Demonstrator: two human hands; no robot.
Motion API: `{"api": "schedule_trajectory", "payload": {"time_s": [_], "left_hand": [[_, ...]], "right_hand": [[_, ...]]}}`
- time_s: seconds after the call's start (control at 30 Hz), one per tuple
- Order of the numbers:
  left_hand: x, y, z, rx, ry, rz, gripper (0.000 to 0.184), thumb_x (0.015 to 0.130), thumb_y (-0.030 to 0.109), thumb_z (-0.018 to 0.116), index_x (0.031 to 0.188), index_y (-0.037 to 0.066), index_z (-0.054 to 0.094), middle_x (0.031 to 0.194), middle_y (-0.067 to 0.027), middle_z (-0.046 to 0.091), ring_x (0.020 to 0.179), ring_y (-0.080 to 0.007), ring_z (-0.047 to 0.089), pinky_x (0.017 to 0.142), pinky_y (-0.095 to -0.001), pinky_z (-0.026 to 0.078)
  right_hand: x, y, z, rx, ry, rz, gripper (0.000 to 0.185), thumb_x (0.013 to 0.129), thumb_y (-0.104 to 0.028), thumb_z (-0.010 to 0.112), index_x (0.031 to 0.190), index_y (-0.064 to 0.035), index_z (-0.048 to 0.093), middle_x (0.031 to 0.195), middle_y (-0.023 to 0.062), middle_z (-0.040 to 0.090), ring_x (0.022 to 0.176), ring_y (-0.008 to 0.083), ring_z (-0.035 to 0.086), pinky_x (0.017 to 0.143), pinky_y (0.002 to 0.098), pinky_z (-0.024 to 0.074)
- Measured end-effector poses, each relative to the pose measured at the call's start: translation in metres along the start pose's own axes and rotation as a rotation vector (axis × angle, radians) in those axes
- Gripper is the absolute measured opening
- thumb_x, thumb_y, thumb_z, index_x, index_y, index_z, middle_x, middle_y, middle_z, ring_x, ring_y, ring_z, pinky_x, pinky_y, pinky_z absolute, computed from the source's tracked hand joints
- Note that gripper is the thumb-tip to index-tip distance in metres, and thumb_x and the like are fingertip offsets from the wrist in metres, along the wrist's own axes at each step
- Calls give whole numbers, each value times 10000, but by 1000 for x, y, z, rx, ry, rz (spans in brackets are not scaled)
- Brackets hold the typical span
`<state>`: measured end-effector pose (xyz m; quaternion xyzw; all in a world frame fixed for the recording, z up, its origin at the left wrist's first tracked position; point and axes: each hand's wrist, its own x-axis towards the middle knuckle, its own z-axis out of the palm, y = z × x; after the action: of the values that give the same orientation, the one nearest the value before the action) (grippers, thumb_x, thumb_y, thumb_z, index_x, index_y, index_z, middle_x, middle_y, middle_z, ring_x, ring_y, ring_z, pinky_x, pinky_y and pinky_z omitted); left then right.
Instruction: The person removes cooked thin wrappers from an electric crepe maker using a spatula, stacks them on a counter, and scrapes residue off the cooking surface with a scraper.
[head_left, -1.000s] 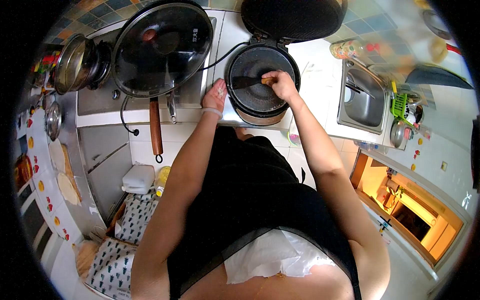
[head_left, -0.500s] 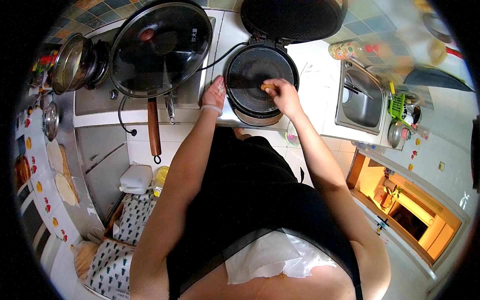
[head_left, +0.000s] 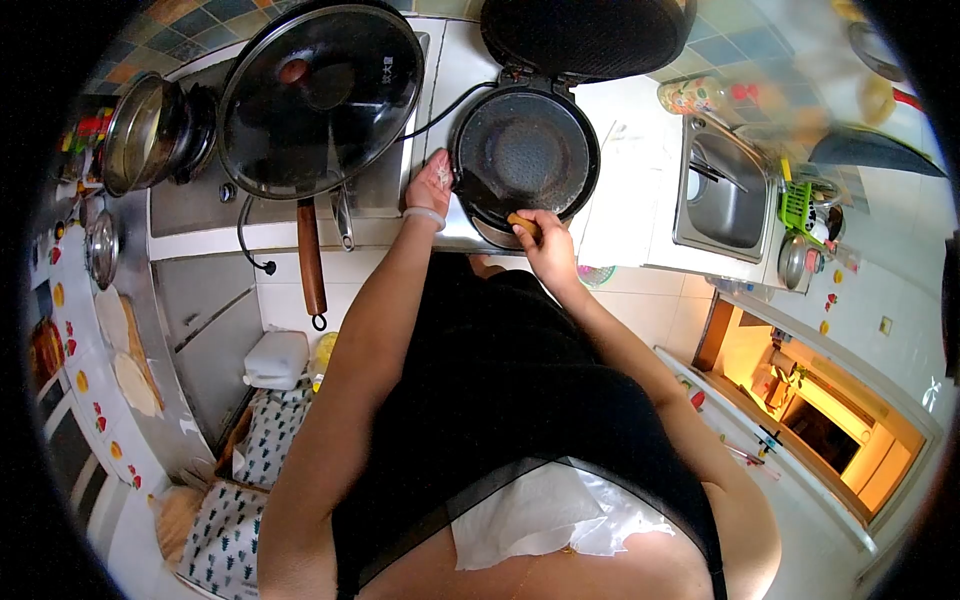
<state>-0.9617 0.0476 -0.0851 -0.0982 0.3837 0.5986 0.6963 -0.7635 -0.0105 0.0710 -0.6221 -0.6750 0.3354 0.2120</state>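
Note:
An electric griddle [head_left: 525, 150] stands on the counter, its dark ridged lid [head_left: 585, 35] raised at the back. My right hand [head_left: 548, 245] is at the front rim of its round black plate, closed on the short wooden handle [head_left: 522, 226] of a tool. The tool's dark end blends into the black plate, so its kind does not show clearly. At the left rim, my left hand [head_left: 431, 188] is held open with its palm toward the griddle; white smears mark the palm. Whether it touches the rim I cannot tell.
Left of the griddle, a large lidded pan [head_left: 320, 100] sits on the stove, its wooden handle [head_left: 311, 260] jutting past the counter edge. A black cord [head_left: 445, 112] runs between pan and griddle. A sink [head_left: 720, 190] and a green rack [head_left: 796, 210] are at right.
My right hand has moved the wooden-handled tool toward me, from the right-middle of the plate to its front rim. My left hand has stayed by the left rim.

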Motion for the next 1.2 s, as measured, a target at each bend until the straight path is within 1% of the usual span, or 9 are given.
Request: {"api": "schedule_trajectory", "payload": {"time_s": [0.07,0.27,0.37,0.7,0.77,0.9,1.03,1.13,1.2], "left_hand": [[-5,1,5,39,-9,0,413,928,225,443,1296,46,499,1352,-50,487,1244,-171,436,1027,-267,312],[-6,1,7,88,43,8,410,930,225,425,1282,33,507,1319,-67,510,1218,-191,459,1042,-297,317],[1,-1,1,-33,-90,12,403,935,220,420,1278,26,506,1308,-78,515,1217,-197,460,1052,-315,317],[7,-1,-6,-92,6,35,327,936,203,446,1167,17,583,1233,-72,563,1174,-201,499,1041,-322,335],[1,5,-3,-87,88,24,321,934,202,453,1156,13,586,1212,-69,575,1155,-197,513,1032,-326,349],[-4,10,-9,-68,-18,70,302,921,179,482,1134,-5,589,1171,-71,593,1120,-189,534,992,-324,393],[-10,15,-13,-130,-48,36,284,895,138,536,1125,-20,588,1138,-76,609,1101,-191,550,949,-307,432],[-14,18,-18,-136,-48,-12,276,872,131,587,1113,-5,594,1156,-74,603,1128,-189,533,964,-305,430],[-17,17,-19,-101,-28,-14,275,877,134,582,1115,-2,596,1166,-73,602,1139,-189,529,980,-309,419]], "right_hand": [[6,-3,6,1,3,-2,193,806,-96,648,982,-21,616,971,168,617,867,359,607,764,394,493],[25,-21,15,-49,25,-80,198,809,-97,632,994,-28,612,974,165,608,856,372,606,756,421,499],[23,-27,7,-98,-27,-112,203,811,-86,622,1010,-52,605,975,146,581,843,358,608,733,424,505],[8,-24,13,-103,-53,-324,210,829,-53,583,1038,-72,582,933,121,526,866,330,589,728,416,502],[4,-23,15,-96,-62,-313,220,830,-59,587,1050,-74,579,940,127,523,872,336,586,730,418,498],[3,-21,15,0,-51,-261,222,829,-85,608,1050,-69,587,938,136,538,870,337,589,734,405,491],[8,-7,0,164,40,-55,190,814,-82,635,1000,-44,628,932,157,597,854,302,598,732,348,478],[17,46,-6,281,125,15,194,805,-60,650,990,-5,649,946,151,624,873,257,606,793,312,469],[22,53,-20,319,75,158,198,807,-53,649,997,3,654,958,144,627,891,247,609,822,309,464]]}}
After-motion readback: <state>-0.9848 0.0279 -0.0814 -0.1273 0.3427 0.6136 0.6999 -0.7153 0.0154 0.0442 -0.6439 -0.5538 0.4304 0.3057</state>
